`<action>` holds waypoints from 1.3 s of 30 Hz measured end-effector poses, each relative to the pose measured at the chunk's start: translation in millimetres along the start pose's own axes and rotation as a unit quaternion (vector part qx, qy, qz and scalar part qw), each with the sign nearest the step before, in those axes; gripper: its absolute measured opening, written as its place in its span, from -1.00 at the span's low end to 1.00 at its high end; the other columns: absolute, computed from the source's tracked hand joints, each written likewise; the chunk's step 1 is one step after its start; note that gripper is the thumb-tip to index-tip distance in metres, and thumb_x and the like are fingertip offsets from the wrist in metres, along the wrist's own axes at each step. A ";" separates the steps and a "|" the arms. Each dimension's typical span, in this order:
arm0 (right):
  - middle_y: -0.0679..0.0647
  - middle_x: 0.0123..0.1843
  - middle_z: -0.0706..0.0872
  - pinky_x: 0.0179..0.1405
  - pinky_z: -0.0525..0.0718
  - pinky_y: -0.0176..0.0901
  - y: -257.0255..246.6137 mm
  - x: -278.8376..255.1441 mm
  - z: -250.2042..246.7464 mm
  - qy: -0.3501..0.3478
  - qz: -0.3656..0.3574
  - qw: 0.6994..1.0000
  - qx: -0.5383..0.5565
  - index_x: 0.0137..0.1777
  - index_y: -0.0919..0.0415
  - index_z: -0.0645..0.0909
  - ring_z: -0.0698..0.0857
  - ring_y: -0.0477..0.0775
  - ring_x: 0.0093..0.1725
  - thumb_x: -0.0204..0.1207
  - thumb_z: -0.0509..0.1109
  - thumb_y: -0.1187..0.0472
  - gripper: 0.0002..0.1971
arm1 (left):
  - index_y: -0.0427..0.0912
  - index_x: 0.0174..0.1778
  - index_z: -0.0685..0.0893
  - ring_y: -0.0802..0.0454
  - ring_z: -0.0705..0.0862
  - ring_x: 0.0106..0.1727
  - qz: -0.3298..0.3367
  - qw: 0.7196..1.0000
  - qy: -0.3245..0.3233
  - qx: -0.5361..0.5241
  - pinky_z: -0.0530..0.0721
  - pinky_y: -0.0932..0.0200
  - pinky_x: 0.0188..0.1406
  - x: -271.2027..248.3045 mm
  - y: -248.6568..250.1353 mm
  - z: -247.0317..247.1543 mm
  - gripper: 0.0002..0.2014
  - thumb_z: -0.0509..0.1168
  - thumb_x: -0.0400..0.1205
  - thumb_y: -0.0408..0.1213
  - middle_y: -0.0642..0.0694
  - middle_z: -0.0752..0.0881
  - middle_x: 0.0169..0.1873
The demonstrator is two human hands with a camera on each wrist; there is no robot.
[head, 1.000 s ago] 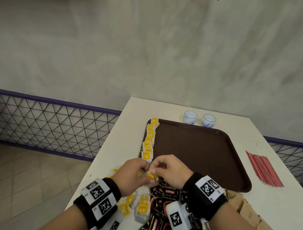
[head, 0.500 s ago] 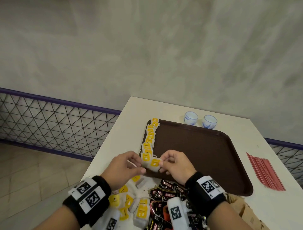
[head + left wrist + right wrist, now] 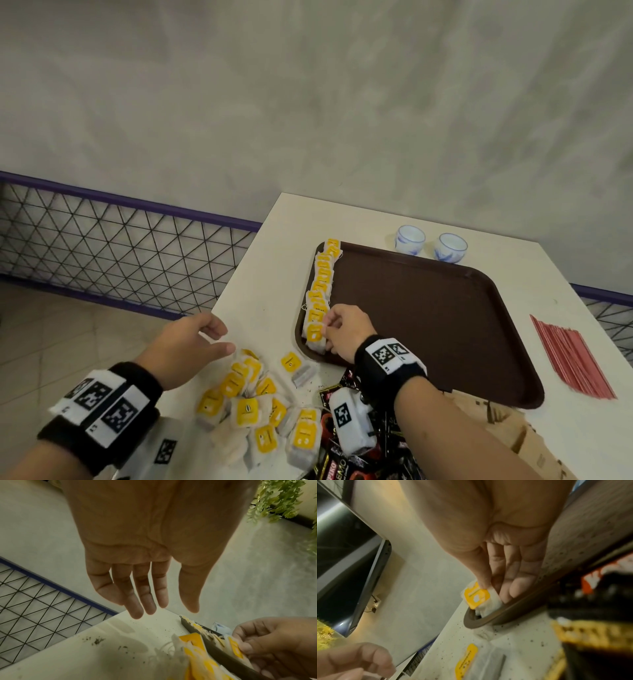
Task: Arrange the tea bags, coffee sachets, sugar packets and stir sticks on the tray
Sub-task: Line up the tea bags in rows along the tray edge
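A brown tray (image 3: pixel 428 318) lies on the white table (image 3: pixel 274 274). A row of yellow-tagged tea bags (image 3: pixel 322 284) runs along its left rim. My right hand (image 3: pixel 337 329) pinches the nearest tea bag (image 3: pixel 315 334) at the row's near end, just inside the tray's corner; the right wrist view shows thumb and fingers on that tea bag (image 3: pixel 476 597). My left hand (image 3: pixel 202 337) hovers open above the table, left of the tray, fingers (image 3: pixel 137 596) loosely spread and holding nothing. A loose pile of tea bags (image 3: pixel 260 411) lies below it. Red stir sticks (image 3: pixel 568 359) lie right of the tray.
Dark coffee sachets (image 3: pixel 342 459) are heaped at the near edge under my right wrist. Two small blue-and-white cups (image 3: pixel 430 245) stand behind the tray. A cardboard box (image 3: pixel 507 435) sits near right. A mesh railing (image 3: pixel 120 246) borders the table's left side.
My right hand carried the tea bag up onto the tray at the row's near end. My left hand let go, moved left and opened.
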State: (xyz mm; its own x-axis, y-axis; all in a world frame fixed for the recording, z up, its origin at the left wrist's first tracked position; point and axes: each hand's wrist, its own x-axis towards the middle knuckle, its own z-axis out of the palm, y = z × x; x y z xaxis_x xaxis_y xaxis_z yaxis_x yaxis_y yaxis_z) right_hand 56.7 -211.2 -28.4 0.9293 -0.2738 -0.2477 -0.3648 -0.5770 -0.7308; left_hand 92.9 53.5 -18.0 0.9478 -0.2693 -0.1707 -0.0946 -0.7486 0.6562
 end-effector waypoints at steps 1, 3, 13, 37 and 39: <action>0.03 -0.36 0.67 -0.09 0.81 0.06 0.2 1.2 1.2 0.006 0.003 1.000 0.003 -0.33 0.05 0.56 0.76 0.10 -0.27 0.52 0.37 0.38 -0.74 | 0.04 -0.12 0.64 0.13 0.65 -0.18 0.001 1.000 -0.007 0.001 0.55 0.29 -0.22 -0.4 0.1 1.4 -0.77 0.53 0.42 -0.08 0.11 0.69 -0.11; 0.05 -0.30 0.69 -0.04 0.80 0.11 0.3 2.8 3.3 0.011 0.010 1.000 0.003 -0.33 0.04 0.56 0.78 0.19 -0.15 0.51 0.38 0.37 -0.75 | 0.01 -0.07 0.64 0.12 0.66 -0.15 0.007 1.000 -0.027 0.010 0.58 0.30 -0.17 -1.4 2.7 5.4 -0.76 0.51 0.43 -0.07 0.12 0.68 -0.08; 0.01 -0.10 0.68 -0.37 0.52 -0.31 3.3 -2.4 -1.1 -0.044 0.013 0.999 -0.030 -0.08 0.03 0.55 0.63 -0.04 -0.18 0.30 0.62 0.24 -0.69 | 0.05 -0.01 0.59 0.13 0.65 -0.12 0.021 0.997 -0.065 0.042 0.56 0.36 -0.16 -0.9 17.6 20.3 -0.73 0.47 0.46 -0.02 0.12 0.64 -0.07; -0.01 -0.30 0.59 -0.24 0.64 -0.15 -3.2 14.5 16.0 0.037 -0.056 0.998 0.019 -0.27 -0.09 0.43 0.55 0.03 -0.27 0.28 0.39 0.58 -0.53 | 0.05 -0.01 0.67 -0.06 0.45 0.26 0.045 0.947 -0.107 0.298 0.33 -0.06 0.28 31.8 71.6 74.8 -0.65 0.50 0.37 0.10 0.02 0.60 0.10; 0.01 -0.28 0.60 -0.16 0.72 -0.06 -2.5 15.7 16.4 0.049 -0.044 0.997 0.040 -0.25 -0.09 0.44 0.57 0.05 -0.27 0.29 0.38 0.59 -0.53 | 0.03 0.00 0.68 -0.06 0.45 0.26 0.041 0.947 -0.119 0.295 0.32 -0.07 0.30 32.1 71.5 73.5 -0.66 0.51 0.38 0.05 0.02 0.62 0.10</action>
State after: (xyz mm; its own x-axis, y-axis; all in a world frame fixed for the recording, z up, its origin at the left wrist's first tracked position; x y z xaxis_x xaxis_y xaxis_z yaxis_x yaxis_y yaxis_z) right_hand 73.1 -201.4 -40.9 0.9464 -0.2999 -0.1198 -0.2719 -0.5402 -0.7964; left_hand 94.2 -53.2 -30.6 0.8415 -0.4170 -0.3436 -0.3842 -0.9089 0.1622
